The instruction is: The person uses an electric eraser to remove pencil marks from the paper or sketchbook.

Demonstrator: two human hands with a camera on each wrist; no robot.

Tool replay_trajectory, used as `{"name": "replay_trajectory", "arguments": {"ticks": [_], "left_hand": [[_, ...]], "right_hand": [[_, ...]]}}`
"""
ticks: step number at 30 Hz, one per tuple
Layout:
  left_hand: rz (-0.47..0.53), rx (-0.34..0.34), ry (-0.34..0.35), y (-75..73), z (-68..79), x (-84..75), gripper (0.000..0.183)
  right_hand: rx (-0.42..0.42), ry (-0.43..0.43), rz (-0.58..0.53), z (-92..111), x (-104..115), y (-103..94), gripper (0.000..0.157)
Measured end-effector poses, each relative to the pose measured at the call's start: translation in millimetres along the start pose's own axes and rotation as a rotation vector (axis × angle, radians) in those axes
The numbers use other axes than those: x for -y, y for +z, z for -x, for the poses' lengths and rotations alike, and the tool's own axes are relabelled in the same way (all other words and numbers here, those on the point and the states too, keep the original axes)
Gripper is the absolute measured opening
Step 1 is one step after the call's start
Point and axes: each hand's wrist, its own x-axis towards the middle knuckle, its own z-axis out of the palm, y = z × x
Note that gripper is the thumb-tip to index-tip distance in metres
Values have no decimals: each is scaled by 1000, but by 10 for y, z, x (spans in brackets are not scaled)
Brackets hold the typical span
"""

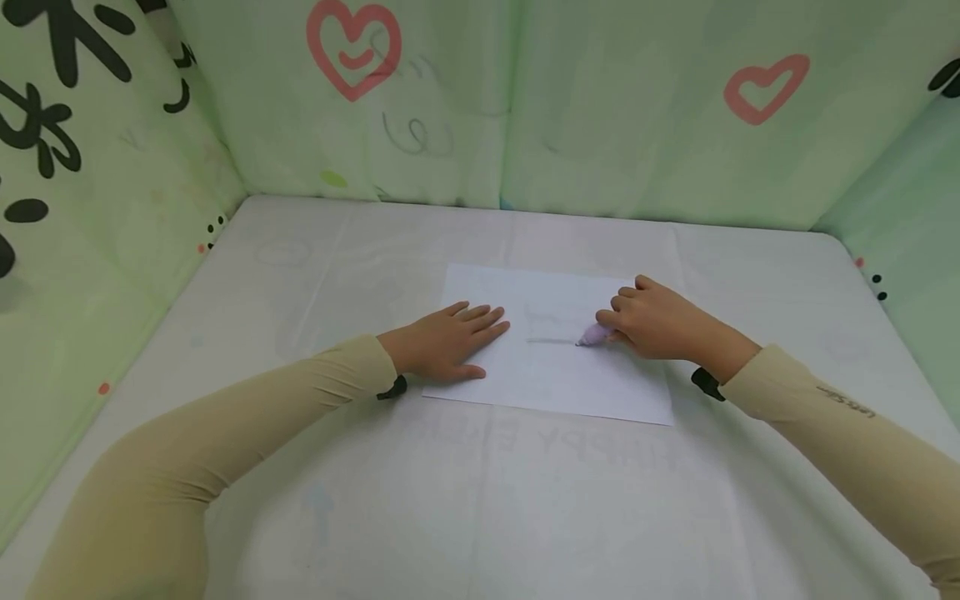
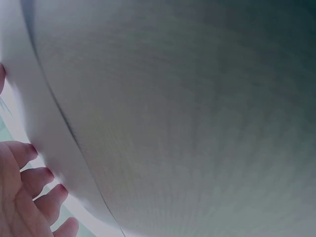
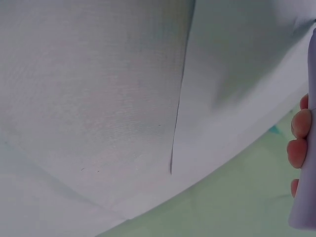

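A sheet of white paper (image 1: 547,387) lies on the white table. My left hand (image 1: 446,342) rests flat on its left part with the fingers spread; its fingers (image 2: 37,182) show at the left edge of the left wrist view. A thick lavender pen (image 1: 596,334) is in my right hand (image 1: 660,321), which grips it over the right half of the sheet. The pen's narrow tip meets the paper at the right end of a thin grey line (image 1: 551,340). In the right wrist view the pen's smooth body (image 3: 306,158) has fingertips (image 3: 300,123) curled round it.
The table (image 1: 360,517) has a white cover with faint printed lettering in front of the paper. Green fabric walls (image 1: 600,142) with red hearts and black shapes enclose its back and sides. A dark band (image 1: 707,384) sits at the right wrist.
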Motion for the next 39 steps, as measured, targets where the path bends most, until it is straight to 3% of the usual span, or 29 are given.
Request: {"name": "replay_trajectory", "arguments": {"ticks": [9, 17, 26, 39], "left_hand": [[-10, -1, 5, 24, -29, 21, 73], [-12, -3, 3, 0, -16, 20, 73], [0, 6, 7, 0, -21, 10, 73], [13, 21, -8, 1, -9, 11, 74]], "right_hand": [[13, -4, 5, -101, -32, 28, 20], [34, 3, 5, -39, -25, 10, 20], [-11, -22, 13, -89, -41, 33, 22], [15, -20, 5, -25, -11, 4, 21]]}}
